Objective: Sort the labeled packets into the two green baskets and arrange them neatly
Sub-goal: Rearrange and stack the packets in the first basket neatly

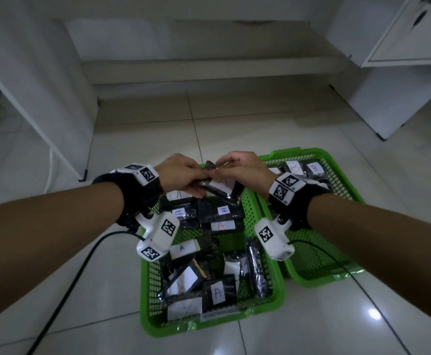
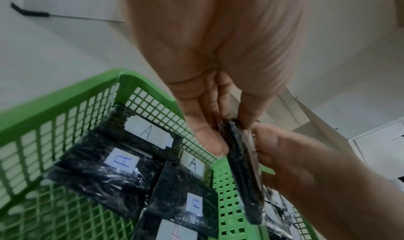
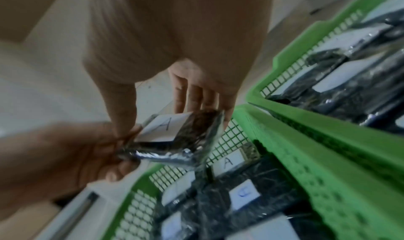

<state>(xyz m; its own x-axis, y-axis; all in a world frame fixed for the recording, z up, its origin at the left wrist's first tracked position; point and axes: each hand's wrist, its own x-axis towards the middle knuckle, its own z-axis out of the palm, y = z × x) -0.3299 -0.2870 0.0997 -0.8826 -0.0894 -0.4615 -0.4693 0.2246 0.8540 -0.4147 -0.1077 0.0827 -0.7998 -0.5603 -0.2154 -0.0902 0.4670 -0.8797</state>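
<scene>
Both hands hold one black packet point(image 1: 218, 191) with a white "A" label over the far end of the left green basket point(image 1: 277, 294). My left hand point(image 1: 183, 176) pinches its left edge; my right hand point(image 1: 237, 167) grips its far side. In the left wrist view the packet point(image 2: 242, 171) shows edge-on between my fingers point(image 2: 207, 136). The right wrist view shows the packet's point(image 3: 174, 136) "A" label face. Several black "A" packets point(image 1: 218, 293) lie in the left basket. The right green basket point(image 1: 319, 278) holds "B" packets point(image 1: 314, 168) at its far end.
The baskets sit side by side on a pale tiled floor point(image 1: 311, 334). A black cable point(image 1: 63, 301) runs across the floor under my left arm. White cabinets point(image 1: 404, 80) stand at right and a white frame point(image 1: 29, 119) at left; a low step point(image 1: 209, 70) lies ahead.
</scene>
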